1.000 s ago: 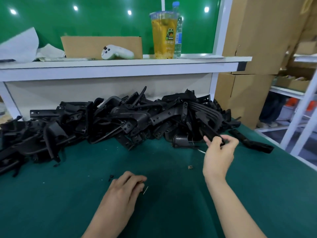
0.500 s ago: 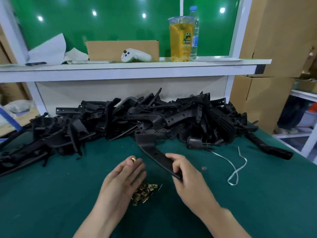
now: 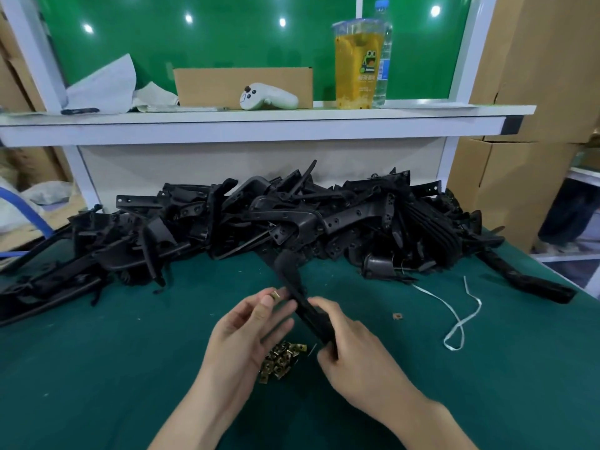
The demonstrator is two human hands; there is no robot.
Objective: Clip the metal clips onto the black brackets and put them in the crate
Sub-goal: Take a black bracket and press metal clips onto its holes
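My right hand (image 3: pixel 350 349) grips the near end of a long black bracket (image 3: pixel 293 284), which slants up and away over the green table. My left hand (image 3: pixel 250 329) pinches a small brass metal clip (image 3: pixel 275 294) between thumb and fingertips, right beside the bracket's edge. A small heap of brass clips (image 3: pixel 281 358) lies on the table under and between my hands. A big pile of black brackets (image 3: pixel 292 222) stretches across the back of the table. No crate is in view.
A white string (image 3: pixel 461 315) and one stray clip (image 3: pixel 396 316) lie to the right on the green table (image 3: pixel 97 368). A white shelf (image 3: pixel 259 123) behind the pile carries a cardboard box, a controller, a drink cup and a bottle. Cardboard boxes stand at right.
My right hand pulled a bracket out of the pile and brought it toward me. My left hand lifted a clip off the heap and raised it to the bracket.
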